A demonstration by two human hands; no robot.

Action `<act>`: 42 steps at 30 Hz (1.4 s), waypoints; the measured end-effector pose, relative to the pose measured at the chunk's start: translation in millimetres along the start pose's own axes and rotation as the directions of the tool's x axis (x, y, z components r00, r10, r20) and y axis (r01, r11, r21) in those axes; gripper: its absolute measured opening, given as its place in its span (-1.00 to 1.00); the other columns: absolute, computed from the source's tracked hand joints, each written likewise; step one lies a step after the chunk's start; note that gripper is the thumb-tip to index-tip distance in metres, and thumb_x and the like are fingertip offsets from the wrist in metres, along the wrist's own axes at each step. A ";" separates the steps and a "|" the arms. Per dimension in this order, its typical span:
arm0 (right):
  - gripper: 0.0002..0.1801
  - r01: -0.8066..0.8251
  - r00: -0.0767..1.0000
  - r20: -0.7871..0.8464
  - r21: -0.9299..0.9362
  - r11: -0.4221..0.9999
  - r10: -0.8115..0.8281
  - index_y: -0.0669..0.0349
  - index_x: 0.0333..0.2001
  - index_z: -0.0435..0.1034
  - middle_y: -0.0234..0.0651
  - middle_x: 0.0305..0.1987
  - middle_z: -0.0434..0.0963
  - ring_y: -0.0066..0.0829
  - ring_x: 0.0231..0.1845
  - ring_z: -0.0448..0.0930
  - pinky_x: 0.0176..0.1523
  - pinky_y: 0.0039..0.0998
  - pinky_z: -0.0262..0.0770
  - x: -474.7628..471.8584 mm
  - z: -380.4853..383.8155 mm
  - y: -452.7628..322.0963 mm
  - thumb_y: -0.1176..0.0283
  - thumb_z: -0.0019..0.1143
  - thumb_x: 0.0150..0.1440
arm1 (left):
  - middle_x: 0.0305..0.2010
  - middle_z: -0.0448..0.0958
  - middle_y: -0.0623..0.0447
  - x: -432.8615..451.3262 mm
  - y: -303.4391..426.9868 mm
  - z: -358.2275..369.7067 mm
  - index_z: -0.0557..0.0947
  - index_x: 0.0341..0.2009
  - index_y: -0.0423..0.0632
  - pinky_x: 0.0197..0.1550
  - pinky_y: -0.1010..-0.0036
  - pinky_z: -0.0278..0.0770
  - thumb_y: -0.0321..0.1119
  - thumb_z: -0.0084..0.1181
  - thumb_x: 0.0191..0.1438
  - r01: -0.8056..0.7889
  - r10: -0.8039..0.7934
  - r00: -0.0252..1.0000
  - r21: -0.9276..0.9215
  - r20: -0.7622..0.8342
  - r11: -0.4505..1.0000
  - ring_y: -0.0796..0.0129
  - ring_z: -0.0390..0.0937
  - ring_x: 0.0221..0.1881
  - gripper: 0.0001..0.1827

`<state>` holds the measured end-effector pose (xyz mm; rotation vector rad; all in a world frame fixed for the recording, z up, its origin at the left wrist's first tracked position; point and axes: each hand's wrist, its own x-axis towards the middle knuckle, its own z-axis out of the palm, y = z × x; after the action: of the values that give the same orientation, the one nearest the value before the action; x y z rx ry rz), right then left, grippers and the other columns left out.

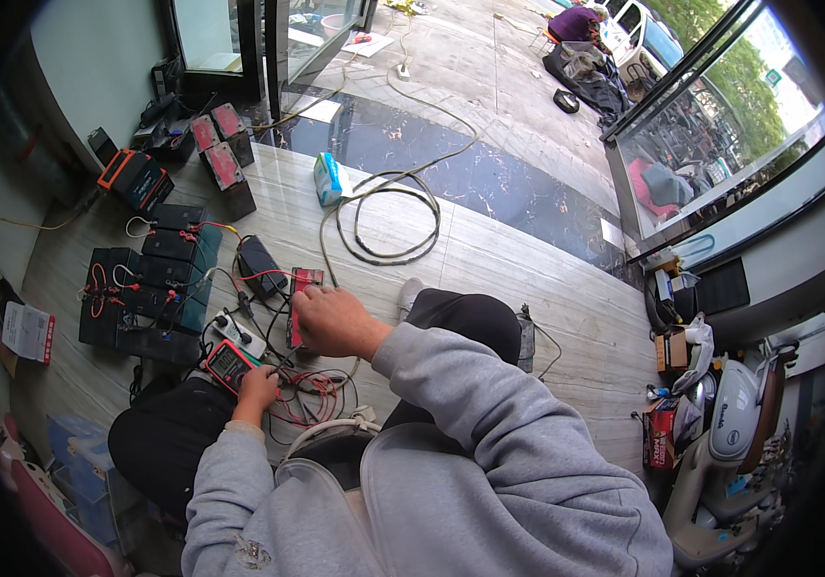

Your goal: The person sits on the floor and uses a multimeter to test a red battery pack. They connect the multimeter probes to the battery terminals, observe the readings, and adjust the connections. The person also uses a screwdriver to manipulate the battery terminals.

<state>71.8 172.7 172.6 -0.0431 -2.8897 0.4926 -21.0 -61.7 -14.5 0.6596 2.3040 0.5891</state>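
Note:
My left hand (258, 393) is at the lower right corner of a red-framed digital multimeter (228, 364), its fingers bent over the case; their grip is not clear. My right hand (337, 322) reaches over a red-topped battery (306, 275) on the floor, and its fingertips are hidden behind the hand. Red and black test leads (315, 400) lie tangled beside my left hand. A white power strip (238, 335) with plugs lies just above the meter. Farther up sits a black power adapter (261, 267). Dark batteries (167, 270), joined by short wires, stand to the left.
Several red-topped batteries (225, 166) and an orange-black device (135, 179) stand at the upper left. A coiled cable (391, 216) and a tissue pack (329, 179) lie ahead. A scooter (733, 418) and boxes line the right. Outside, a person (575, 25) bends by a vehicle.

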 end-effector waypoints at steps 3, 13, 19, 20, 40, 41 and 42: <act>-0.68 -0.064 0.996 0.060 0.026 0.998 0.062 0.28 -0.27 0.32 -0.06 -0.40 0.57 0.02 -0.37 0.62 -0.35 -0.04 0.52 -1.5 4.7 1.6 0.24 0.14 0.11 | -0.12 0.64 -0.21 -1.6 1.9 -1.9 0.70 -0.09 -0.03 0.02 0.15 0.52 -0.22 0.12 0.14 0.033 -0.032 0.999 -0.035 0.024 0.999 -0.09 0.59 -0.02 -0.71; -0.61 -0.111 0.991 0.078 0.068 0.991 0.106 0.28 -0.24 0.30 -0.05 -0.37 0.58 0.03 -0.36 0.63 -0.32 -0.01 0.52 -1.2 1.9 -1.5 0.17 0.18 0.12 | -0.17 0.66 -0.18 -1.7 2.0 -1.3 0.70 -0.09 -0.02 -0.02 0.16 0.54 -0.22 0.11 0.15 0.005 -0.005 1.000 0.002 0.012 1.000 -0.05 0.62 -0.09 -0.71; -0.64 -0.265 0.932 0.269 0.050 0.963 0.243 0.28 -0.23 0.31 -0.05 -0.31 0.58 0.02 -0.31 0.63 -0.29 -0.03 0.53 1.0 2.1 2.0 0.21 0.16 0.11 | -0.22 0.67 -0.17 -6.2 11.3 -7.5 0.70 -0.09 -0.04 -0.07 0.19 0.56 -0.25 0.11 0.15 0.039 -0.037 0.999 -0.036 0.036 0.999 -0.01 0.65 -0.16 -0.72; -0.62 -0.211 0.957 0.216 0.048 0.976 0.196 0.28 -0.23 0.31 -0.06 -0.32 0.58 0.01 -0.31 0.63 -0.29 -0.03 0.53 1.0 2.4 1.7 0.18 0.17 0.12 | -0.23 0.67 -0.18 -6.7 12.1 -8.0 0.70 -0.08 -0.04 -0.08 0.19 0.56 -0.25 0.11 0.15 0.040 -0.038 0.999 -0.039 0.038 0.998 0.01 0.66 -0.17 -0.72; -0.66 -0.292 0.914 0.312 0.055 0.955 0.261 0.25 -0.25 0.29 -0.08 -0.33 0.57 0.01 -0.31 0.63 -0.29 -0.04 0.49 1.1 -1.2 1.9 0.21 0.14 0.12 | -0.14 0.65 -0.19 2.3 -5.9 4.4 0.70 -0.09 -0.02 0.00 0.12 0.52 -0.21 0.11 0.13 -0.029 0.029 1.000 -0.008 0.000 1.000 -0.10 0.59 -0.06 -0.70; -0.65 -0.281 0.917 0.309 0.053 0.958 0.252 0.25 -0.25 0.30 -0.07 -0.33 0.57 0.01 -0.31 0.63 -0.28 -0.03 0.49 1.3 -1.1 2.3 0.18 0.15 0.13 | -0.14 0.65 -0.19 1.7 -4.5 3.3 0.70 -0.08 -0.01 0.00 0.12 0.52 -0.21 0.11 0.13 -0.022 0.022 1.000 -0.002 0.005 1.000 -0.10 0.59 -0.05 -0.70; -0.63 -0.255 0.935 0.271 0.068 0.964 0.228 0.25 -0.25 0.30 -0.07 -0.33 0.57 0.01 -0.30 0.63 -0.28 -0.03 0.49 1.4 -0.4 2.4 0.16 0.15 0.13 | -0.14 0.65 -0.19 1.0 -2.8 2.2 0.70 -0.08 0.00 0.00 0.12 0.52 -0.21 0.11 0.14 -0.005 0.005 1.000 0.005 0.009 1.000 -0.10 0.59 -0.05 -0.70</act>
<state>70.6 175.2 172.5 -0.3485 -3.1278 0.7421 -21.0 -62.8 -18.0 0.6691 2.2967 0.5821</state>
